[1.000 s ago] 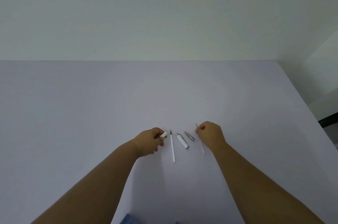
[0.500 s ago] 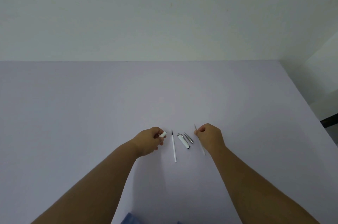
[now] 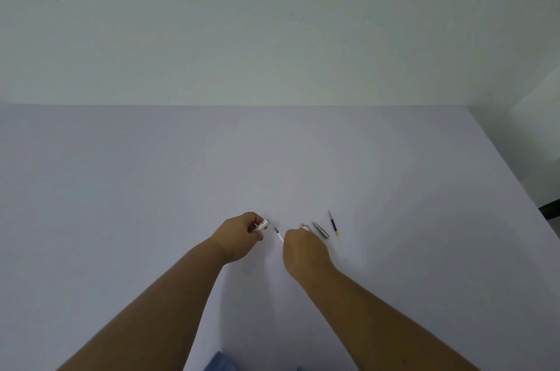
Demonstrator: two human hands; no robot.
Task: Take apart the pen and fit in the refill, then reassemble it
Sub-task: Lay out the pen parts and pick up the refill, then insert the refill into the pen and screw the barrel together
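Refill [image 3: 279, 234] pinched in right grip [image 3: 303, 252]; left grip [image 3: 242, 238] clasps barrel [image 3: 262, 224].

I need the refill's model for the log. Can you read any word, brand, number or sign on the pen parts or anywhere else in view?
None can be read.
White refill in the right hand: no print shows.
Refill with dark and yellow bands on the table: too small to tell.
White barrel piece in the left hand: no lettering visible.

Pale lilac table [image 3: 151, 188] vs plain off-white wall [image 3: 272, 21], dim light.
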